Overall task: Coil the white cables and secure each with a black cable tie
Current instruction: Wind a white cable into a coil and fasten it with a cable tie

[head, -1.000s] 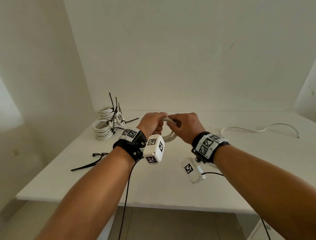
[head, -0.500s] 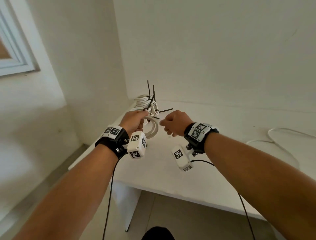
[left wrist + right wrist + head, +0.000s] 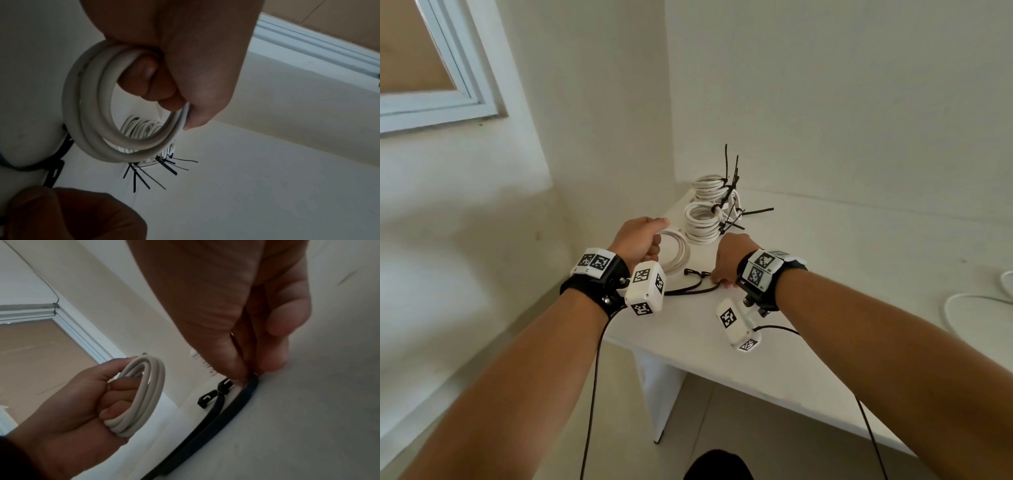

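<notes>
White table [image 3: 825, 274] in a wall corner. Left hand [image 3: 638, 240] clenched round a coiled white round cable [image 3: 678, 251], held just above the left edge. Right hand [image 3: 727, 260] beside it, fingertips [image 3: 240, 374] pinching a flat black plastic cable tie [image 3: 688, 291] on the tabletop. Tied white coils [image 3: 703, 212] at the far left corner.

Head view downward from above, wrist views close, sharing table [image 3: 825, 274]

White table [image 3: 825, 274] fills the room corner, its far and left edges against white walls [image 3: 825, 85]. Window [image 3: 431, 61] with pale blue-white frame and tan-brown pane sits on the wall left of the table, higher up. Table's white support panel [image 3: 659, 387] drops from its near-left corner to a light tiled floor [image 3: 739, 428]. Dark rounded shape, unclear, below the table's near edge.
</notes>
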Motion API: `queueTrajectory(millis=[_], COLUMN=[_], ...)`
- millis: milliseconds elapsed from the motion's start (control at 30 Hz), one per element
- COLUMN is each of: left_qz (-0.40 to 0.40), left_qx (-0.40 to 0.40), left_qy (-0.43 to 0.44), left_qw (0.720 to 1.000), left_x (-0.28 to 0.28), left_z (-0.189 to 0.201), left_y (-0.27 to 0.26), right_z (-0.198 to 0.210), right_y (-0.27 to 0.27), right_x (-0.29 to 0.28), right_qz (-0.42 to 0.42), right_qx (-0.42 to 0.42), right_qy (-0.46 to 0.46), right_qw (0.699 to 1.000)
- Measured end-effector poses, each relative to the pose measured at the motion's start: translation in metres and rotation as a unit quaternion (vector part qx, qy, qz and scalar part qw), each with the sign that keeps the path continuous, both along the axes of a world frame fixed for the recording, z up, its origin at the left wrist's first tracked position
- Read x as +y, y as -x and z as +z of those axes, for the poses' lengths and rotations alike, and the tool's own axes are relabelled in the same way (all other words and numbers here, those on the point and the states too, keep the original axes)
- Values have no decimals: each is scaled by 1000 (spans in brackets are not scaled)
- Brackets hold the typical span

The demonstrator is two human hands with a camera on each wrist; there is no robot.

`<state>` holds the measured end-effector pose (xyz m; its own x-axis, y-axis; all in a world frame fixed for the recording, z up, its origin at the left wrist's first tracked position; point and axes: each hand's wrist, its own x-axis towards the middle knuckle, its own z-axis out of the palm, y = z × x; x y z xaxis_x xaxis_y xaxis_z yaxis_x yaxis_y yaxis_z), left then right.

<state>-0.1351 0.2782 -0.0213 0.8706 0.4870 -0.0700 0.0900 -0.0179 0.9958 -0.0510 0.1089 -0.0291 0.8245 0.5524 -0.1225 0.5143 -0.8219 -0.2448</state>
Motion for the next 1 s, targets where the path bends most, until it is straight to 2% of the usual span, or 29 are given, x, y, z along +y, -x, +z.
queueTrajectory(millis=[133, 300, 700, 1000], left_qz=[-18, -42, -237, -382], left_qx=[-3, -9, -24, -18], left_qy=[-2, 11, 20, -24], left_qw=[1000, 999, 971, 924], left_x=[-11, -32, -162, -277], left_z=[0, 4, 29, 39], left_y=[-4, -12, -46, -58], right_z=[0, 9, 29, 39], right_y=[-6, -16, -26, -5], right_x=[-7, -45, -192, -278], right_qz=[-1, -36, -132, -139], right_qx=[-31, -64, -89, -90], right_qy=[17, 7, -211, -421], right_qw=[999, 997, 964, 892])
